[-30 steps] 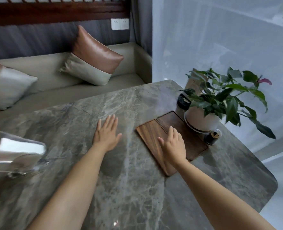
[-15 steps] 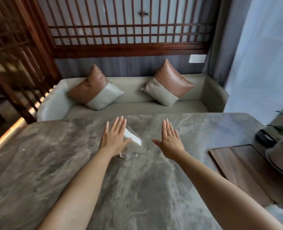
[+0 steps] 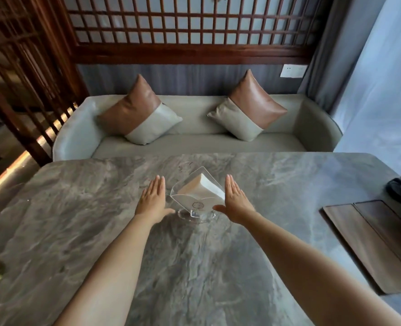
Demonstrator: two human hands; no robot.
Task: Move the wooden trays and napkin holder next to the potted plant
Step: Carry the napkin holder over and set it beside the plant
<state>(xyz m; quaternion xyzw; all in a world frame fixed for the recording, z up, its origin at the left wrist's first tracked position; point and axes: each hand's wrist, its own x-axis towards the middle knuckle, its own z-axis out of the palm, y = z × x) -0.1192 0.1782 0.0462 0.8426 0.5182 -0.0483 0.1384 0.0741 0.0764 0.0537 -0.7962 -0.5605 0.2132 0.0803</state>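
Restaurant booth or tea-room seating; marble table at centre, cushioned bench behind, wooden lattice screen across the top.

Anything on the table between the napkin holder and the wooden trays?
No. In the head view, only bare marble table lies between the napkin holder and the wooden trays, apart from the right hand beside the holder.

There is one view, from a wide-angle camera on the person's head, looking forward and down across the table. It sits close above the near edge, so both forearms reach up from the bottom of the frame and the left hand and right hand lie mid-frame. The far side takes in the sofa and screen. Straight lines bow toward the edges.
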